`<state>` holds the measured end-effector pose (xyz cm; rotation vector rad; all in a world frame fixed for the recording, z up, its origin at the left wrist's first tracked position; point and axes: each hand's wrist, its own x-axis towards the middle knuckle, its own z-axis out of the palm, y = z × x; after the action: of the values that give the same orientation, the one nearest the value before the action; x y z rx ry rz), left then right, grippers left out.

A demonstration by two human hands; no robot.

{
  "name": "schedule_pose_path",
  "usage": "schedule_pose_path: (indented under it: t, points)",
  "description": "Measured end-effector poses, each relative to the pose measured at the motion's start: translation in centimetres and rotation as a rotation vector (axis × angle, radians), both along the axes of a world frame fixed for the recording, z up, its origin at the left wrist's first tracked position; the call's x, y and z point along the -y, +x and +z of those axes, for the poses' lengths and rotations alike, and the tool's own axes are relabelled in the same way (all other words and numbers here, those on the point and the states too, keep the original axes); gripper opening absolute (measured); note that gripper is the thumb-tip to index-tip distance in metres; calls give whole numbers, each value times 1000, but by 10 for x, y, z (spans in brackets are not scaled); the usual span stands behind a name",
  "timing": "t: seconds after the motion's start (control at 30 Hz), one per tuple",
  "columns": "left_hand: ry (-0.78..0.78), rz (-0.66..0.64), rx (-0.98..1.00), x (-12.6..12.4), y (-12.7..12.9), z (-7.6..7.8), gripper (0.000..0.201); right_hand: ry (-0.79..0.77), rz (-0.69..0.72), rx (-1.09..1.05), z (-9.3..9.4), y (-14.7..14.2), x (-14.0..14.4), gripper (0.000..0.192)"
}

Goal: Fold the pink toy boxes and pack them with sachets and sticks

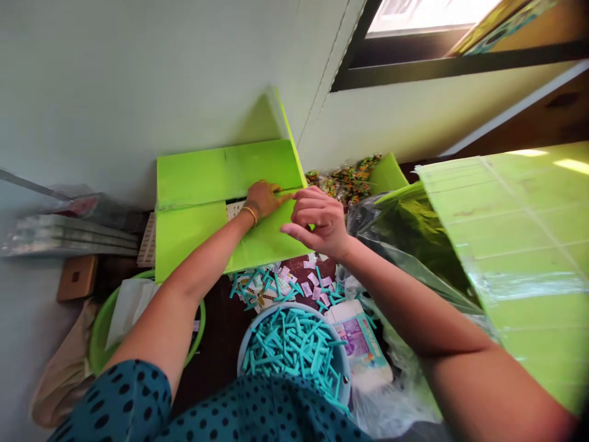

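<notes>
Green cardboard sheets lean against the far wall, probably so they stay flat and reachable. Left hand lies flat on the sheet, fingers mostly straight, pinning it rather than gripping. Right hand is curled, fingertips pinching the sheet's right edge. Near side: a bowl of teal sticks, handy below.

two hands, one blue bowl, one green basin, one white bottle
</notes>
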<state>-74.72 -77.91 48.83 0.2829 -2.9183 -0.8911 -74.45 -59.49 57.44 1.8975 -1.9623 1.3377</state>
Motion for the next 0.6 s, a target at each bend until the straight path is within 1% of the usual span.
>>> schedule_pose_path:
  t: [0.07, 0.13, 0.17, 0.2, 0.27, 0.3, 0.33, 0.4, 0.47, 0.5, 0.53, 0.6]
  points:
    - [-111, -12, 61, 3, -8, 8, 44, 31, 68, 6, 11, -10, -12, 54]
    - [-149, -40, 78, 2, -10, 14, 46, 48, 152, -3, 18, -23, -24, 57]
    - [-155, -54, 77, 0, -10, 16, 46, 29, 148, 7, 20, -29, -30, 60]
    - [-164, -70, 83, -3, -10, 18, 46, -7, 106, 32, 21, -34, -36, 64]
    - [-198, -117, 107, -10, -12, 19, 46, -64, -31, 101, 19, -41, -42, 73]
    - [-218, -139, 112, -14, -14, 18, 48, -59, -101, 127, 18, -45, -44, 76]
    - [-222, -158, 108, -17, -17, 16, 50, -21, -154, 137, 16, -48, -44, 76]
    - [-147, -149, 66, -21, -24, 11, 51, 126, -207, 113, 12, -57, -44, 68]
    - [13, -106, 3, -22, -30, 6, 45, 246, -268, 58, 9, -67, -47, 58]
    - [99, -88, -40, -21, -31, 5, 41, 259, -330, 31, 8, -72, -49, 57]
    - [173, -75, -96, -20, -31, 7, 37, 237, -412, 6, 8, -77, -51, 58]
    - [278, -89, -235, -18, -24, 15, 33, 148, -595, -35, 10, -84, -50, 63]
